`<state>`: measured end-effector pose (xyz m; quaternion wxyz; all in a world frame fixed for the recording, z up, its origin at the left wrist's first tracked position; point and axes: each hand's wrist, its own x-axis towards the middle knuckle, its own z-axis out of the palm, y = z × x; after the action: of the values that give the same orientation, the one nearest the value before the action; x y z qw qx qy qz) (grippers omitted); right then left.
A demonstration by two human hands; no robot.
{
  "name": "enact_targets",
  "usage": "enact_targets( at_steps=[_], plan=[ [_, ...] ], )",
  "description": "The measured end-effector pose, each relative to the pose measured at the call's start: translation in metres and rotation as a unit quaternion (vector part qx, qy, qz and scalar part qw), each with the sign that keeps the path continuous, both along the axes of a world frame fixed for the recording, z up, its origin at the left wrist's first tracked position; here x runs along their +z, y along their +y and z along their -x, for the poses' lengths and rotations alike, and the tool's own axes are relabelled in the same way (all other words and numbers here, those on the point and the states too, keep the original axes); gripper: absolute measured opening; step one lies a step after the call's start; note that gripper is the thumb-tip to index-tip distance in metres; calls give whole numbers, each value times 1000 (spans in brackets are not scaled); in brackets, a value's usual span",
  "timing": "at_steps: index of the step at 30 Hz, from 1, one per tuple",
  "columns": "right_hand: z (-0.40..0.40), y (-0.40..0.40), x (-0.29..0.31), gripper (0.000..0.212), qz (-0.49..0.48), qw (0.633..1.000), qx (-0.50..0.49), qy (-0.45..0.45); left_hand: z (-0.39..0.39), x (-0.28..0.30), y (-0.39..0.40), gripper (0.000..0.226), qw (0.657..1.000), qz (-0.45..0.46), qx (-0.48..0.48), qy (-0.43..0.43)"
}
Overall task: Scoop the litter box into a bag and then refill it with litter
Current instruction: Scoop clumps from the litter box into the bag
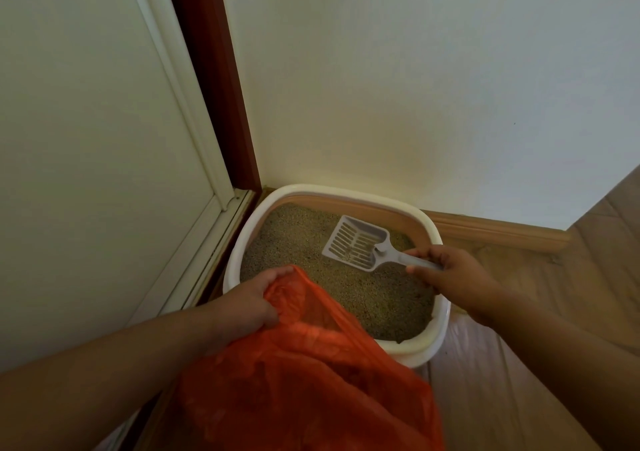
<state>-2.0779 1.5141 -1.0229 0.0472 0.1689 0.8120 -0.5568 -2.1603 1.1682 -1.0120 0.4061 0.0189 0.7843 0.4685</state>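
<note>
A white litter box [437, 338] stands in the corner, filled with tan litter [291, 239]. My right hand [457, 277] grips the handle of a pale grey slotted scoop [353, 243], whose head hovers over the litter at the box's far side. A few grains sit in the scoop. My left hand [249, 307] grips the rim of an orange plastic bag [304, 381], held at the box's near left edge and covering part of it.
A white wall [415, 87] rises behind the box. A white door with a dark red frame [214, 80] stands at the left. A wooden baseboard [498, 232] and wood floor [519, 381] lie to the right.
</note>
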Motion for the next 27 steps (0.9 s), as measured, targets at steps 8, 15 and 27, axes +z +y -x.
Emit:
enact_targets(
  at_steps=[8, 15, 27],
  plan=[
    [-1, 10, 22, 26, 16, 998, 54, 19, 4, 4, -4, 107, 1000, -1, -2, -23],
    [-2, 14, 43, 25, -28, 986, 165, 5, 3, 11, -4, 125, 999, -4, -16, -51],
    [-2, -21, 51, 28, -218, 892, 396, -32, 4, 11, -1, 132, 992, -12, -84, -94]
  ],
)
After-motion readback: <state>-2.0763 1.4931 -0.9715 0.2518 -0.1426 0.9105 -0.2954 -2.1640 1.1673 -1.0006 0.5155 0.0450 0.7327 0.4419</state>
